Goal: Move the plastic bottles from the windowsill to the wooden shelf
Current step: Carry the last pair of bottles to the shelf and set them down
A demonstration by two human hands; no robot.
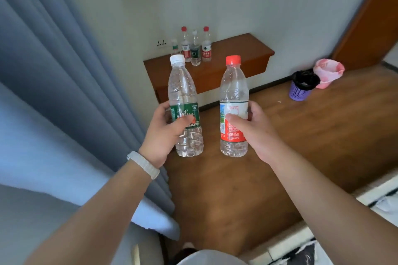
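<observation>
My left hand [164, 133] grips a clear plastic bottle with a white cap and green label [183, 92], held upright. In my right hand [256, 129] is a second clear bottle, red-capped with a red and white label [233, 90], also upright. Both are held out in front of me above the floor. Ahead, the wooden shelf [234, 54] juts from the white wall. Several bottles [195, 47] stand upright in a cluster at its left end. The windowsill is not in view.
A grey-blue curtain [53, 71] hangs along the left. A purple bin with a black liner [301, 86] and a pink-lined bin [328, 72] sit on the wooden floor at right. A brown door [370, 28] stands far right; bedding [344, 232] lies lower right.
</observation>
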